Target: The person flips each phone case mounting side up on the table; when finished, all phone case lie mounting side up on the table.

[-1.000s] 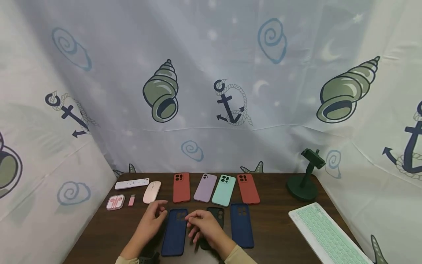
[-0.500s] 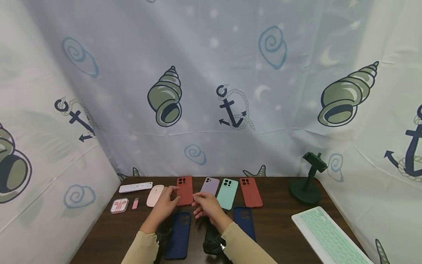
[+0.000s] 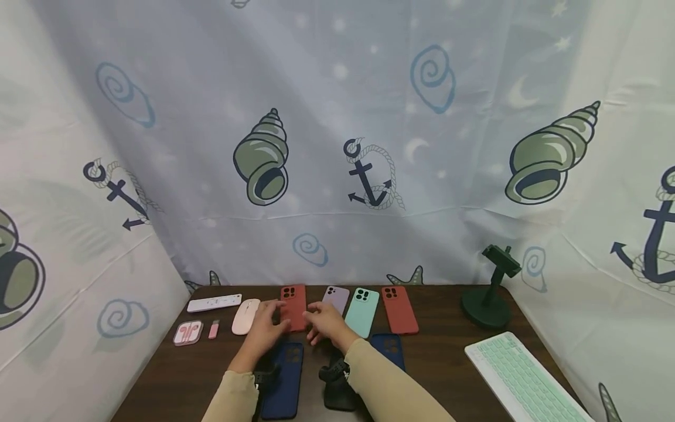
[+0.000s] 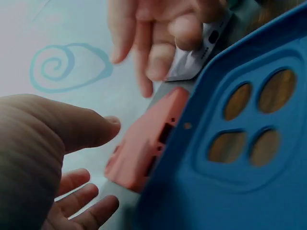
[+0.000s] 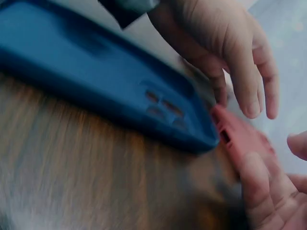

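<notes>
In the head view a red phone case (image 3: 294, 306) lies at the back of the table, between my two hands. My left hand (image 3: 263, 329) is at its left side, thumb and fingers spread. In the left wrist view that thumb stands apart from the red case (image 4: 148, 139). My right hand (image 3: 328, 323) is at the case's right side, fingers loosely bent. The right wrist view shows its fingers close to the red case (image 5: 240, 134); I cannot tell whether they touch. Neither hand holds anything. A blue phone case (image 3: 283, 381) lies below my left wrist.
Purple (image 3: 336, 297), mint (image 3: 362, 310) and red (image 3: 399, 309) phone cases lie rightward. Another blue case (image 3: 388, 347) is partly behind my right sleeve. A mouse (image 3: 245, 316), remote (image 3: 214, 302), earphone box (image 3: 188, 332) and pink USB stick (image 3: 213, 329) lie left; a green stand (image 3: 491, 293) and keyboard (image 3: 527, 375) right.
Both hands have moved forward from beside the near blue case to either side of the left red case. The right hand has come a little nearer to it. The cases stay in place.
</notes>
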Available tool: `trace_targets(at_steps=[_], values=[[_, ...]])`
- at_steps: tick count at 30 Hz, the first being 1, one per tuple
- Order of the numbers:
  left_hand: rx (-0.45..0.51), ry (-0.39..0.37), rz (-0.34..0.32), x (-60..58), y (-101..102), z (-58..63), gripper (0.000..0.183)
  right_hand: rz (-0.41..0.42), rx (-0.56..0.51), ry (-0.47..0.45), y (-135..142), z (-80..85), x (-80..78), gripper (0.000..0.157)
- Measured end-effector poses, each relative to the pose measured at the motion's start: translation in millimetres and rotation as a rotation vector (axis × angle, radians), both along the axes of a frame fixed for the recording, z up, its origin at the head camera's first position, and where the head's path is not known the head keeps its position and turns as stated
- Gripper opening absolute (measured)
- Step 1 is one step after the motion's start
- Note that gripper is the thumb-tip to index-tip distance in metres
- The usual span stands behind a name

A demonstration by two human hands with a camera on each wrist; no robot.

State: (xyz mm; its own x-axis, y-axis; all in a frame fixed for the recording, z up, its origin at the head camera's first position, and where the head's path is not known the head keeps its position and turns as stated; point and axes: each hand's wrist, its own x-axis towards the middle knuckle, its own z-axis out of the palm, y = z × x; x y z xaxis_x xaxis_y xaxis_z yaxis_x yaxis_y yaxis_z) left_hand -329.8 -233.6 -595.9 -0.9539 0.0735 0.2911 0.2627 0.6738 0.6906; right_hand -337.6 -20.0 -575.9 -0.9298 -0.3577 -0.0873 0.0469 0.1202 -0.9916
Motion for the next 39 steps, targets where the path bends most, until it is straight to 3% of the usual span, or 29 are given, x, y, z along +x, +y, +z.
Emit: trace_targets(at_steps=[5,11,26,39], values=[[0.019,0.018,-0.029,9.1,3.0,-13.1,0.053,0.030,0.041,0.032,1.0,-14.5,2.8,0.044],[0.017,0.008,-0.010,14.9,2.1,-15.2,0.055,0.026,0.032,0.020,0.6,-19.9,6.0,0.045],[0.036,-0.011,-0.021,9.5,2.1,-14.1,0.058,0.051,-0.012,0.031,7.5,-20.7,-1.2,0.044],[0.118,-0.049,-0.033,7.6,2.5,-13.9,0.063,0.063,-0.013,0.106,4.1,-16.9,0.5,0.047]])
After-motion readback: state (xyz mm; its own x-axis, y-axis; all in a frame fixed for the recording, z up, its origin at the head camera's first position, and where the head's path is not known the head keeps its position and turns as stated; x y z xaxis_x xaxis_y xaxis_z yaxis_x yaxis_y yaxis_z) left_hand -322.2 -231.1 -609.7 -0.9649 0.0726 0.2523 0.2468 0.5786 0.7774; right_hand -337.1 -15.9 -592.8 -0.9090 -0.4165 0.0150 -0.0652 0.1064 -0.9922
